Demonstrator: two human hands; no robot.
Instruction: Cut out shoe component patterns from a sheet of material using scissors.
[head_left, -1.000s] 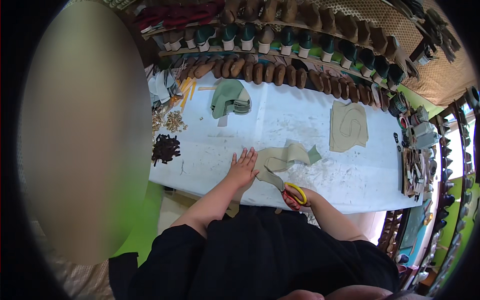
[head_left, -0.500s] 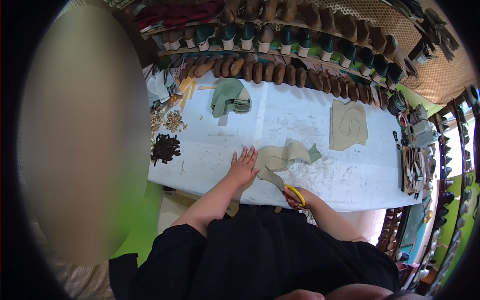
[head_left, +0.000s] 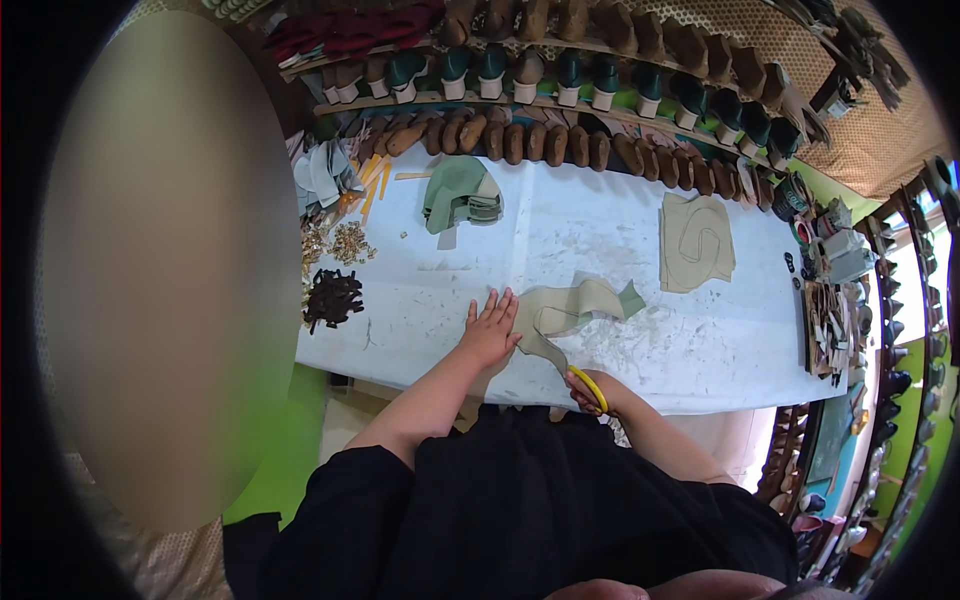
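Note:
My left hand [head_left: 490, 328] lies flat on the white table, fingers stretched out. Its fingertips touch the left edge of a curved, pale green piece of leather-like sheet [head_left: 548, 302], which curls up at its right end and shows a darker green side. My right hand [head_left: 592, 392], at the table's near edge, is closed round yellow-handled scissors [head_left: 601, 390]. The scissors meet the lower tail of the sheet; their blades are mostly hidden. Beyond my left hand sits a stack of cut green pieces [head_left: 455, 192]. At the right lie flat pale sheets [head_left: 712, 262] bearing a curved drawn outline.
Small gold-coloured fittings [head_left: 350, 243] and a pile of dark pieces [head_left: 335, 297] lie along the left of the white table [head_left: 590, 245]. Brown shoe lasts [head_left: 557, 146] line its back, under shelves of green heeled shoes [head_left: 605, 78]. A box of scraps [head_left: 827, 330] stands at the right edge.
The view has shifted slightly. Both hands stay in nearly the same places, with the left flat and the right holding the scissors at the sheet's tail.

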